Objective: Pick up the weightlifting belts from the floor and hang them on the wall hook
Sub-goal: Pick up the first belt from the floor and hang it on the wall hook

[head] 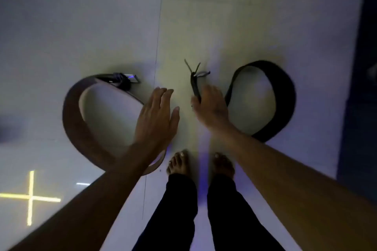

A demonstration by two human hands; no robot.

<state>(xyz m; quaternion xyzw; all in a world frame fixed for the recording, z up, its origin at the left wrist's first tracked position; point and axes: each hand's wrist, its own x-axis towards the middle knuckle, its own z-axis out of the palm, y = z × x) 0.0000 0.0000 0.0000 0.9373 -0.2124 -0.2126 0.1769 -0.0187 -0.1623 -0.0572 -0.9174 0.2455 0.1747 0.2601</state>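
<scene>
Both belts lie on the pale tiled floor (102,26), none hung. The right hand (212,108) grips the black looped belt (285,96); the open left hand (157,118) hovers over the brown leather belt (71,120).

Indoor room, type unclear. Dim, bluish light. Pale glossy tiled floor (204,26) with thin grout seams; bare feet (177,164) on it; two belts lying looped.

One head-worn camera looks steeply down from standing height at the pale floor (204,26), the person's feet (179,163) near.
</scene>
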